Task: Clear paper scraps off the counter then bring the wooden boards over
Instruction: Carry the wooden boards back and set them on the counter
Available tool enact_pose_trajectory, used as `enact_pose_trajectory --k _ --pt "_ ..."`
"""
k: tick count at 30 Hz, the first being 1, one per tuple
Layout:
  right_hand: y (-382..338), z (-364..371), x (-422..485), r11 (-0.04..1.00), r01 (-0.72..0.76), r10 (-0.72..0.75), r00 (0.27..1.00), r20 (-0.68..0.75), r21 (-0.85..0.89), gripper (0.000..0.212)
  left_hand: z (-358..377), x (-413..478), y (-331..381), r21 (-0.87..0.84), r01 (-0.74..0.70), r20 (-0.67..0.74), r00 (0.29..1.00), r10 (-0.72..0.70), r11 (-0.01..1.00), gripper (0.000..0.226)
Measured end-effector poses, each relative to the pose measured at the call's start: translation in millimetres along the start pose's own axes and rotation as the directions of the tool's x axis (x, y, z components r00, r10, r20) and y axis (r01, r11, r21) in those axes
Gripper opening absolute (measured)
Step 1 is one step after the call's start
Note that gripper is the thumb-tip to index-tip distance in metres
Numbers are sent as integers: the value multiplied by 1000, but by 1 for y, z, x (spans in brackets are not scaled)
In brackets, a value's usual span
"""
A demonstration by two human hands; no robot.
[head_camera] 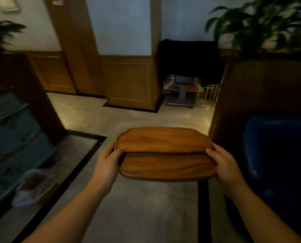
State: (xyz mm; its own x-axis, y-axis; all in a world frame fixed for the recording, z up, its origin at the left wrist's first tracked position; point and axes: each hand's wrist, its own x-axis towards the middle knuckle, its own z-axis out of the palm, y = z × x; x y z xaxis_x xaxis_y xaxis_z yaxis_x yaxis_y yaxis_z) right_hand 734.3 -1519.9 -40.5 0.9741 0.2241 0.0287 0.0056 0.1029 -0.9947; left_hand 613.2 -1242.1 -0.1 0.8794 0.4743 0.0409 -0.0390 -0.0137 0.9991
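Observation:
Two brown wooden boards (165, 151) with rounded corners are stacked, the upper one shifted away from me, and they are carried flat above the tiled floor at the middle of the head view. My left hand (107, 163) grips the stack's left end with the thumb on top. My right hand (223, 165) grips the right end the same way. No counter and no paper scraps are in view.
A blue bench (14, 137) and a pale bin or bag (35, 186) lie at the left. A blue seat (276, 155) and a dark wooden partition (262, 88) with a plant (262, 23) stand at the right. A wood-panelled pillar (130, 81) and a small cart (183, 92) are ahead across the floor.

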Motion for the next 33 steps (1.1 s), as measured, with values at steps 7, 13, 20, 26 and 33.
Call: enact_pose_trajectory --k 7,13,20,26,33 --pt "6 147 106 1000 30 -28 969 245 -5 38 -98 46 8 -12 -30 -354 935 24 999 29" --pt "13 277 179 998 0 -29 863 504 57 30 -175 78 18 28 -43 -615 787 51 999 33" --pt "29 433 199 998 -10 -42 630 776 62 30 -270 56 18 75 -33 -815 574 80 997 28" --pt "47 555 167 996 -21 -69 476 877 90 38 -346 18 15 66 -49 -908 411 80 997 32" --pt "47 680 114 993 -79 -57 367 929 92 31 -458 -5 15 42 -51 -948 313 56 998 29"
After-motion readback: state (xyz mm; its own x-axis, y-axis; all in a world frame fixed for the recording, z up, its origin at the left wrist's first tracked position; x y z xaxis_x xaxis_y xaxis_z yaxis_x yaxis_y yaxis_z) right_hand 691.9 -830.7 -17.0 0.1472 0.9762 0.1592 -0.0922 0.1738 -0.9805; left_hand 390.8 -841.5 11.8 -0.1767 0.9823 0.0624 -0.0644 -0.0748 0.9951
